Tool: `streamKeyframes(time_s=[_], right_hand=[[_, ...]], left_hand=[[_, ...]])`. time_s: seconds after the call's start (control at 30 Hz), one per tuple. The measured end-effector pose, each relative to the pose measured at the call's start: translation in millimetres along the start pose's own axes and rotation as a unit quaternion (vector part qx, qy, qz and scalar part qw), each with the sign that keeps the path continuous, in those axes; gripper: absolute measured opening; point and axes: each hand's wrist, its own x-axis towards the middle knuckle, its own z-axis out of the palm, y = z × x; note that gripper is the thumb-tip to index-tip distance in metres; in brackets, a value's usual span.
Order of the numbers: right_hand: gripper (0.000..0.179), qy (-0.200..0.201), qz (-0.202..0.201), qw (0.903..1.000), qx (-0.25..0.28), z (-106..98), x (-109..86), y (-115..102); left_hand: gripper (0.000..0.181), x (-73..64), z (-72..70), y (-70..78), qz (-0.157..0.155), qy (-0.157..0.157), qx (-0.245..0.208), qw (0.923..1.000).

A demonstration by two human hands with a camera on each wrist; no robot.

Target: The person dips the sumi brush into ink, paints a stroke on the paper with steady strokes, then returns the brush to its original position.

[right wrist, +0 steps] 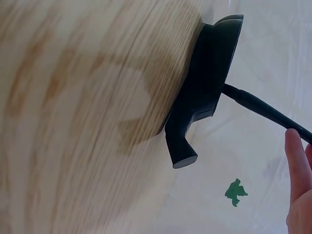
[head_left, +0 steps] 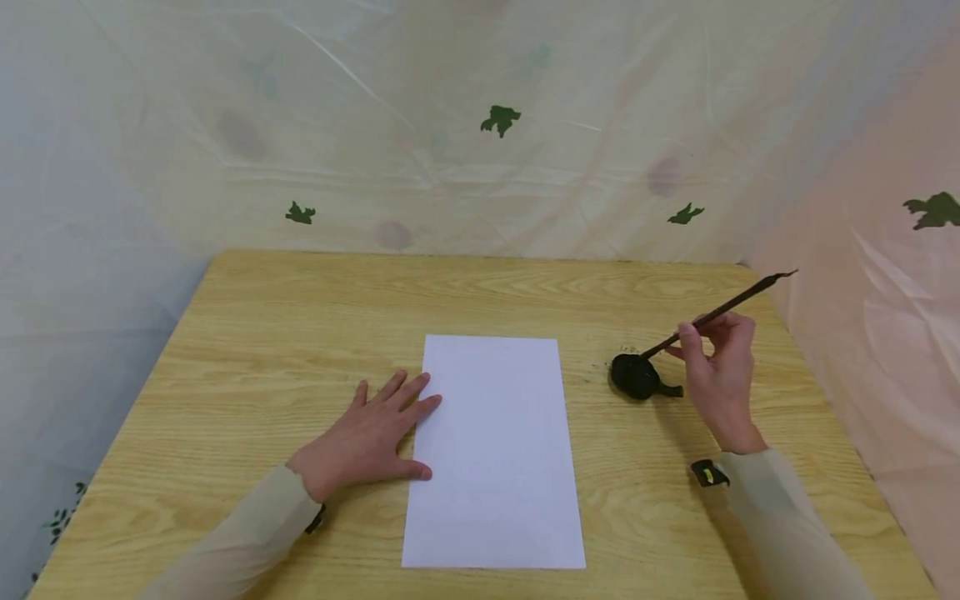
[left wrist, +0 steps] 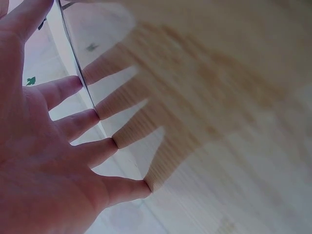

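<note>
Head view: on the table (head_left: 247, 333), the paper (head_left: 495, 450) lies partly beneath your left hand (head_left: 367, 433), fingers spread over its left edge; press lightly. Your right hand (head_left: 722, 371), beside the black dish (right wrist: 204, 73), pinches the brush (head_left: 746, 296), its lower end inside; likely you're dipping, so wipe the tip gently on the rim.

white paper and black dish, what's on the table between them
Between the white paper and the black dish, the head view shows a strip of wooden tabletop, with a few small dark specks close to the dish.
</note>
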Motion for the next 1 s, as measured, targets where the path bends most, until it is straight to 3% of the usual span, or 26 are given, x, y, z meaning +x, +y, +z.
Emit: streamKeyframes(time_s=[0.27,0.5,0.6,0.8,1.0], right_hand=[[0.032,0.008,-0.01,0.9995,0.03,0,-1.6,1],[0.032,0.02,-0.006,0.9896,0.142,-9,-6.1,-4],[0.032,0.01,-0.022,0.9873,0.157,-15,-7.2,-2],[0.034,-0.003,-0.023,0.9866,0.162,-20,-8.7,3],[0.032,-0.006,-0.018,0.9933,0.114,-21,-10.2,5]], left_hand=[[0.097,0.1,-1.5,0.7,0.002,0.002,-0.003,1.0],[0.095,-1.4,-1.1,-0.9,0.008,0.005,-0.013,0.9999],[0.095,-1.5,-1.1,-1.0,0.008,0.006,-0.012,0.9999],[0.094,-2.6,-2.2,-0.9,0.01,0.009,-0.01,0.9999],[0.094,-1.7,-1.6,-1.1,0.011,0.01,-0.009,0.9999]])
